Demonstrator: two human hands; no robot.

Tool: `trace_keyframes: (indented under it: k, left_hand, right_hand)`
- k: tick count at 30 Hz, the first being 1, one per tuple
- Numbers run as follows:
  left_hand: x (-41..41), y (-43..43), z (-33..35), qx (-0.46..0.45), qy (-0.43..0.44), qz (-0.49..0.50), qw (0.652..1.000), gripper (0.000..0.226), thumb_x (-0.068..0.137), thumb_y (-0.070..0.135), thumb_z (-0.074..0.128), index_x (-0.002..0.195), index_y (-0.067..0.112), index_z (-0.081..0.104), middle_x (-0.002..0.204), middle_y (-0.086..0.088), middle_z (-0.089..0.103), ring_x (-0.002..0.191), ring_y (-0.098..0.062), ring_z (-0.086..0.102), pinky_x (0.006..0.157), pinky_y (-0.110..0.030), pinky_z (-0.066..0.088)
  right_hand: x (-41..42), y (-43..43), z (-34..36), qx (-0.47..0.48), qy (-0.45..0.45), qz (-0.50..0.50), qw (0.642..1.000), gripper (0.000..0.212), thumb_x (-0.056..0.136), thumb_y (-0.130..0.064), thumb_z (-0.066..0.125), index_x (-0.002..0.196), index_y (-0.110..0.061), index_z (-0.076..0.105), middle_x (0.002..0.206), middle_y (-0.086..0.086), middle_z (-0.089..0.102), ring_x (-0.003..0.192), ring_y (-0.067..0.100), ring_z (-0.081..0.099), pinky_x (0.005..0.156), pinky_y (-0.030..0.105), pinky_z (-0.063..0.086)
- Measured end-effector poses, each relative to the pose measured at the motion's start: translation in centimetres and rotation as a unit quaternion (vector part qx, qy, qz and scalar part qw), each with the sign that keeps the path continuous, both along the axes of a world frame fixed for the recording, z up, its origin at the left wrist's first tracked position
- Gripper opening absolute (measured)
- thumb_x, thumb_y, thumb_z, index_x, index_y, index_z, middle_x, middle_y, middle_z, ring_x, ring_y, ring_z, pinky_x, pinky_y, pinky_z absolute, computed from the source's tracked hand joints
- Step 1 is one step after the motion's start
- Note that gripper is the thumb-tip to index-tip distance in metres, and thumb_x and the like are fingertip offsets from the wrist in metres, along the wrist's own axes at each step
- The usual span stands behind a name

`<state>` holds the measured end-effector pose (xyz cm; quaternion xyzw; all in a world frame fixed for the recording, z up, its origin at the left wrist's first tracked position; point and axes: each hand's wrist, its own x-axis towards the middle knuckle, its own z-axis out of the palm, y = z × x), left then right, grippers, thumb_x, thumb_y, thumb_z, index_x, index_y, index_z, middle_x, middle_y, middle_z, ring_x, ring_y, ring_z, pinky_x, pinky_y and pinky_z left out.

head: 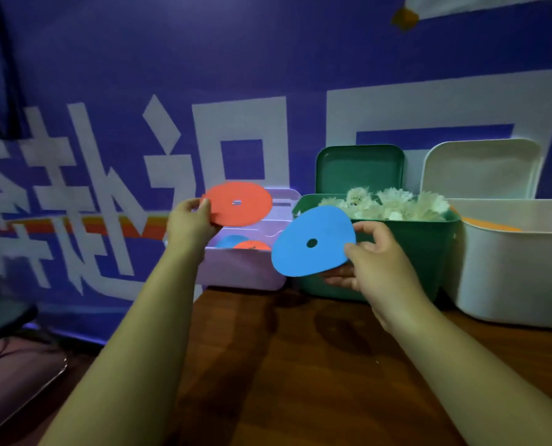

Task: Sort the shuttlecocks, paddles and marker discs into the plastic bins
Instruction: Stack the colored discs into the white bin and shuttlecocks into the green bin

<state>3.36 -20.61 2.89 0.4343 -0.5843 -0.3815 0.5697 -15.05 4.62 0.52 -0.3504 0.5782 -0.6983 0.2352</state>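
Observation:
My left hand [189, 225] pinches a red marker disc [239, 204] by its left edge, holding it over the purple bin [245, 268]. Inside that bin lie a blue disc [231, 241] and a red disc [252, 245]. My right hand [376, 262] grips a blue marker disc [313, 241] by its right edge, in front of the gap between the purple bin and the green bin [406, 252]. White shuttlecocks [387, 204] fill the green bin. An orange edge [490, 224], perhaps a paddle, shows inside the white bin [519, 278].
The three bins stand in a row at the back of the brown wooden table [300, 365], against a purple banner. The green lid [360, 169] and white lid [480, 169] stand up behind their bins. A dark chair [7, 355] sits off the table's left edge.

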Motion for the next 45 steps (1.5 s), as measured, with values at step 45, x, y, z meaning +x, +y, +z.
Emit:
trace_keyframes:
  k: [45]
  left_hand:
    - [-9.9, 13.6, -3.0, -0.348, -0.294, -0.226, 0.861, 0.025, 0.094, 0.012, 0.057, 0.107, 0.024, 0.073, 0.094, 0.012, 0.073, 0.084, -0.005, 0.063, 0.077, -0.024, 0.049]
  right_hand:
    - [-9.1, 4.5, -1.6, 0.133, 0.195, -0.034, 0.971, 0.015, 0.102, -0.018, 0.062, 0.102, -0.028, 0.073, 0.104, -0.011, 0.079, 0.090, 0.011, 0.077, 0.080, 0.040, 0.062]
